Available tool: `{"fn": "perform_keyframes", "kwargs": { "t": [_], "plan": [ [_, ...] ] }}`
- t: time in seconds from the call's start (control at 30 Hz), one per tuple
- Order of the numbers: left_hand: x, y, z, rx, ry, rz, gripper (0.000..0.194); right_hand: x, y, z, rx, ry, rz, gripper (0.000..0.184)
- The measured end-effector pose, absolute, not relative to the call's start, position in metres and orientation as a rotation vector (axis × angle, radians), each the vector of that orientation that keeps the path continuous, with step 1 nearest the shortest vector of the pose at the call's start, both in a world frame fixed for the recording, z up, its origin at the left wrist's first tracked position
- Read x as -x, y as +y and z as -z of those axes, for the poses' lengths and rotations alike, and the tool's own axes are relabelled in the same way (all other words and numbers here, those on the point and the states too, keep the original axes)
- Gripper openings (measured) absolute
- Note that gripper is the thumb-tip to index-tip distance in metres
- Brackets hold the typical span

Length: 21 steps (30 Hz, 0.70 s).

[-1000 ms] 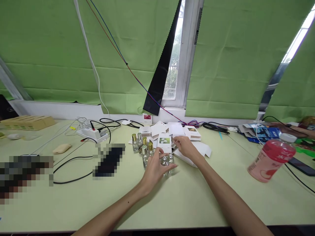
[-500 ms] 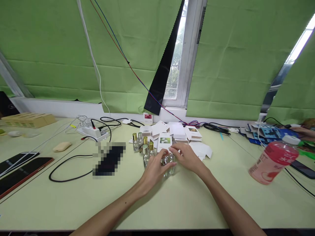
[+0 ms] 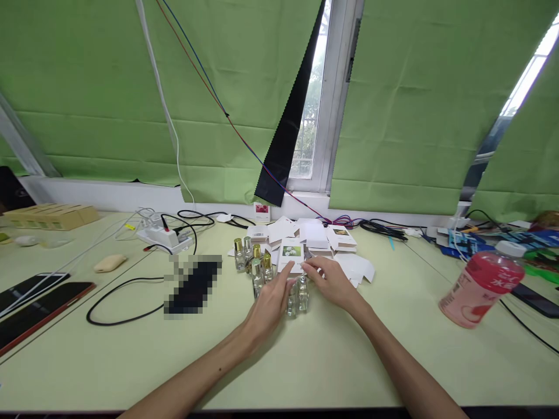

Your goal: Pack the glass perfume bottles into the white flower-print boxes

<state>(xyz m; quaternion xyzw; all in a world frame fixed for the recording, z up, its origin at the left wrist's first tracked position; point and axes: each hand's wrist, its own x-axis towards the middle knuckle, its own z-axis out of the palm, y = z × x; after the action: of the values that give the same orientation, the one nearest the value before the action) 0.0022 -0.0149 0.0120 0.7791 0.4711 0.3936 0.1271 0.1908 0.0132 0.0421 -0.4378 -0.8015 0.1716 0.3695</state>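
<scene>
Two small clear glass bottles [image 3: 303, 295] without visible gold caps stand in front of me, between my hands. My left hand [image 3: 268, 302] rests along their left side, its index finger stretched forward; its lower fingers are partly hidden. Right of them, my right hand [image 3: 334, 282] has thumb and index finger pinched together above and behind the bottles; whatever is in that pinch is too small to make out. Several more glass bottles [image 3: 257, 273], with gold or silver caps, stand just beyond my left hand. A white box with a green-and-white flower picture [image 3: 292, 251] lies behind the fingertips.
White boxes and opened cartons [image 3: 314, 234] are piled toward the window. A pink drink bottle [image 3: 483, 288] stands at right. To the left lie phones [image 3: 43, 311], a power strip [image 3: 163, 235], cables and tan boxes [image 3: 52, 216]. Part of another person's hand area at far right is blurred.
My left thumb has drawn back from across the front of the bottles, leaving them more exposed. My right hand keeps its pinch in nearly the same place.
</scene>
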Motion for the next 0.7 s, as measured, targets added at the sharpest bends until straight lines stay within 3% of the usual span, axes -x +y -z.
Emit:
{"fn": "perform_keyframes", "kwargs": {
  "t": [0.1, 0.3, 0.53, 0.7],
  "plan": [
    [-0.003, -0.003, -0.025, -2.344, 1.420, -1.239, 0.041, -0.190, 0.017, -0.041, 1.126, -2.030, -0.415, 0.035],
    [-0.018, 0.029, -0.068, -2.500, 1.794, -0.972, 0.033, -0.180, 0.033, -0.051, 1.207, -1.802, -0.359, 0.039],
    [0.037, 0.012, -0.081, -2.331, 1.859, -1.560, 0.028, -0.154, 0.049, -0.072, 1.140, -1.991, -0.323, 0.030],
    [0.065, -0.004, -0.058, -2.085, 1.932, -1.228, 0.035, -0.122, 0.061, -0.080, 1.002, -2.394, -0.313, 0.023]
  ]
}}
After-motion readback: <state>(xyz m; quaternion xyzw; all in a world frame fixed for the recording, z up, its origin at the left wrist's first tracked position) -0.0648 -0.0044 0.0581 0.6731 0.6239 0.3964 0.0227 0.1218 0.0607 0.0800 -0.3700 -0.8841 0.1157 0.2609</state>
